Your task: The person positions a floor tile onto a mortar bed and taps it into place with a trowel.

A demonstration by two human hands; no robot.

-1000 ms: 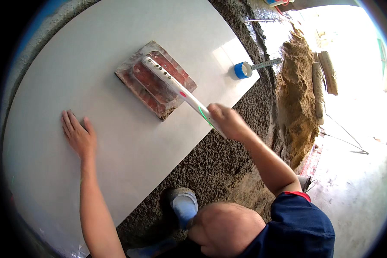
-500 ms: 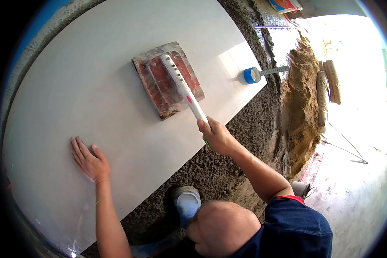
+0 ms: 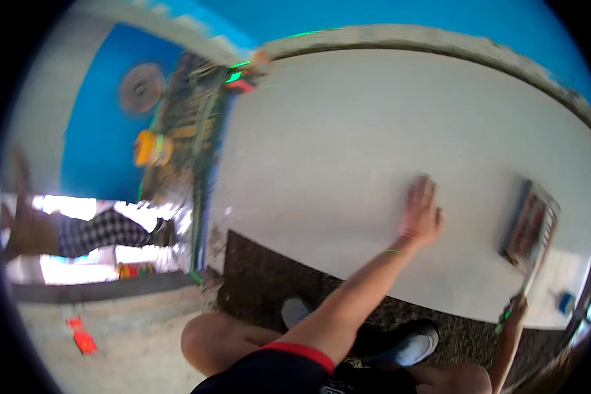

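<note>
Evidently 2 hands. L. hand: open, palm down on lg. pale slab, prob. for support. R. hand: closed round free end of wht. handle of red-brown block tool, likely for reach. Tool at slab's R. side; touching or just above, can't tell (blur). Blue roll: near slab's R. corner. Dark coarse bed: along near edge, presumably bearing slab. I also see, far L., 1 person's checked trousers.
</note>
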